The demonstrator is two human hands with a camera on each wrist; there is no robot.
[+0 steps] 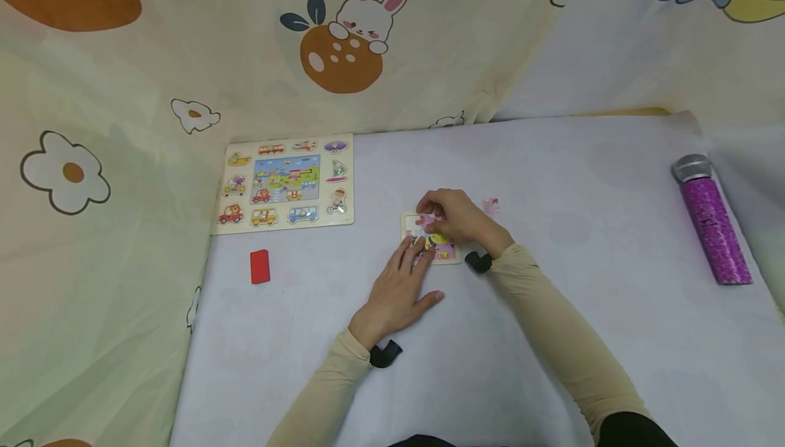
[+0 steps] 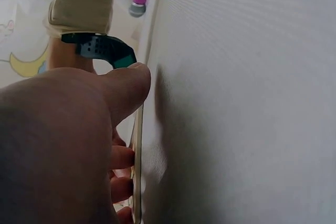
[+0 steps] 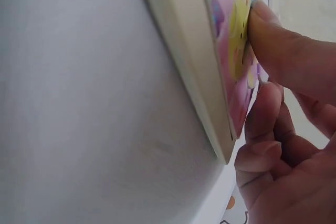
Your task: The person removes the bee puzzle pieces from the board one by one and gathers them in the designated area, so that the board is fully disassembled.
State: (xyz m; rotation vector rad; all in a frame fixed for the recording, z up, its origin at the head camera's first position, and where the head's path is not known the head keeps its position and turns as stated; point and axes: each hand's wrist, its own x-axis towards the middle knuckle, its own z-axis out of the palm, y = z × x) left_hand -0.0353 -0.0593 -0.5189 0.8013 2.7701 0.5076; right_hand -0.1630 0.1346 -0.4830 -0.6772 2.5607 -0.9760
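A small jigsaw puzzle (image 1: pixel 449 254) in a pale frame lies on the white table, its pieces pink with a yellow figure. My right hand (image 1: pixel 456 215) reaches over its upper part, fingers curled, pinching a puzzle piece (image 3: pixel 263 74) between thumb and fingers; most of that piece is hidden. In the right wrist view the thumb touches the yellow part of the picture. My left hand (image 1: pixel 395 294) rests its extended fingertips on the lower left of the puzzle, thumb spread aside. A loose pink puzzle piece (image 1: pixel 490 206) lies just beyond the right wrist.
A larger picture board (image 1: pixel 242 188) with vehicles lies at the back left. In front of it is a red block (image 1: pixel 260 267). A glittery purple microphone-shaped tube (image 1: pixel 716 222) lies near the right edge. Patterned cloth (image 1: pixel 245 58) hangs behind and to the left.
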